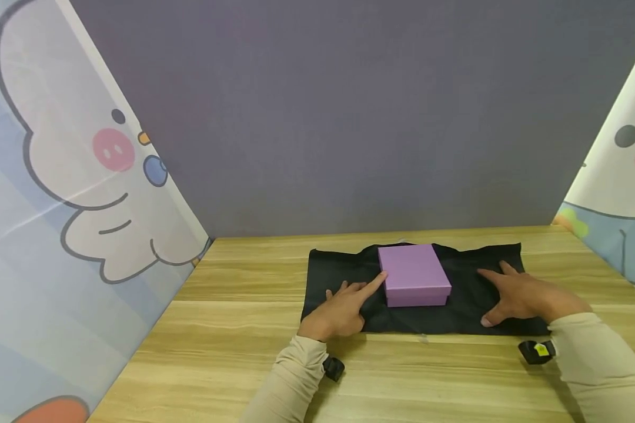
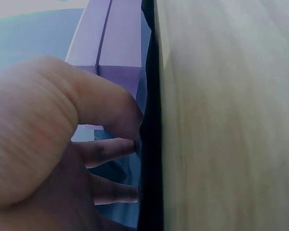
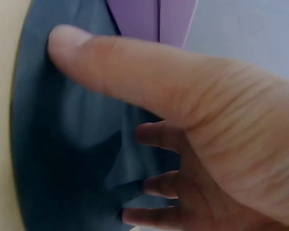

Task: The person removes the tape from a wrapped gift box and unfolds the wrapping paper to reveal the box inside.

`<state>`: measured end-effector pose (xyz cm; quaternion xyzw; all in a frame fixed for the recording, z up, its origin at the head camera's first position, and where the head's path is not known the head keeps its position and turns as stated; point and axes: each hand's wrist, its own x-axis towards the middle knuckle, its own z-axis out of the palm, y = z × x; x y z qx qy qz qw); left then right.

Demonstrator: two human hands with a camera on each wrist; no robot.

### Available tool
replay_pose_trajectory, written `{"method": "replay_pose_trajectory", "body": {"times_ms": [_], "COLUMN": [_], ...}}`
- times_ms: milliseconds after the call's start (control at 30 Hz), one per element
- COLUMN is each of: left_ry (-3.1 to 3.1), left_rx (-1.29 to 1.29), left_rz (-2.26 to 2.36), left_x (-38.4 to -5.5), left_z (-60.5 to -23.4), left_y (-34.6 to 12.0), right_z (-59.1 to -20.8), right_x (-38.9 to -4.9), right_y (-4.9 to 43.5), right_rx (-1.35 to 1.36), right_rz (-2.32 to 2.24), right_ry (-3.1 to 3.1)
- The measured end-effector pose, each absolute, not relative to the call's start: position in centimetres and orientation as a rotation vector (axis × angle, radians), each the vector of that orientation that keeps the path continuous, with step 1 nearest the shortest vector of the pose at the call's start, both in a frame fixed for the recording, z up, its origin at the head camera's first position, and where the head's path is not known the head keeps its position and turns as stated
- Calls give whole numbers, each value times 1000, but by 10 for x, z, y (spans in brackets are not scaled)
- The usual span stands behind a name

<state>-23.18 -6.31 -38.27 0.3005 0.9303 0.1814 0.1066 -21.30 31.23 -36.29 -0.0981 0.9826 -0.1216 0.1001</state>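
A purple lidded box (image 1: 414, 271) sits on a crinkled black sheet (image 1: 418, 320); whether that sheet is paper or cloth I cannot tell. My left hand (image 1: 341, 311) is at the sheet's left part, its index finger stretched to the left side of the box. In the left wrist view, the thumb and other fingertips of that hand meet the black sheet. On the right part of the sheet is my right hand (image 1: 524, 296), fingers spread and apart from the box. The right wrist view has its thumb (image 3: 115, 67) straight above the sheet, with a purple box corner (image 3: 139, 19) behind.
The sheet lies on a light wooden tabletop (image 1: 217, 358). A grey panel (image 1: 338, 117) rises along the table's back edge. Cartoon-printed sheets hang at the left (image 1: 74, 247) and right (image 1: 603, 194). Both wrists carry small black devices.
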Motion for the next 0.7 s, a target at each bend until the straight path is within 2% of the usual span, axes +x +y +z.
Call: {"method": "replay_pose_trajectory", "body": {"times_ms": [167,367,700], "left_ry": [2790,2839,2819], "left_rx": [861,868,788], "left_rz": [453,413,659], "left_x": [-236,-251,-277], "left_z": [-380,-383,-397], "left_y": [-65,-81,-120], "right_z": [-373,-380,-384], "right_x": [-218,-216,-218], "right_y": [319,323,324], "right_rx": [-340,-273,-289], "right_rz": [-314,-186,-175], "right_ry": [2985,3014,3066]}}
